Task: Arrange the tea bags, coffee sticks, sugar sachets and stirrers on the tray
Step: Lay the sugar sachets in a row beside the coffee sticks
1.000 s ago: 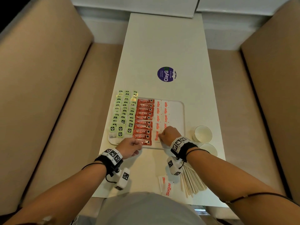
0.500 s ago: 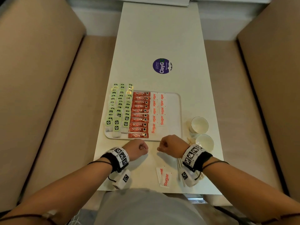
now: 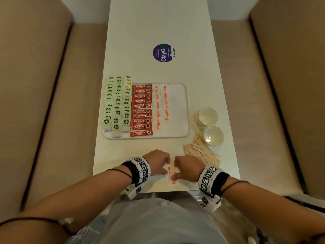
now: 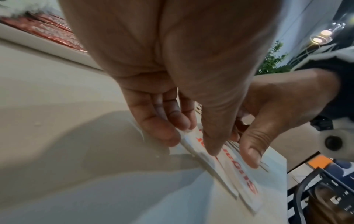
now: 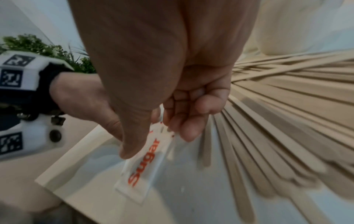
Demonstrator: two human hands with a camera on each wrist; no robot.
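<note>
The grip of both hands meets on the loose sugar sachets [image 3: 171, 175] at the near edge of the desk [image 3: 158, 23]: the left hand [image 3: 157, 163] pinches one sachet's edge between thumb and curled fingers, and the right hand [image 3: 186, 167] pinches the next one. Just right of the grip lies the pile of wooden stirrers [image 3: 200, 151], with two paper cups [image 3: 208, 117] beyond it. Ahead of the grip sits the tray [image 3: 179, 131], holding rows of tea bags [image 3: 116, 106], coffee sticks [image 3: 141, 110] and sugar.
</note>
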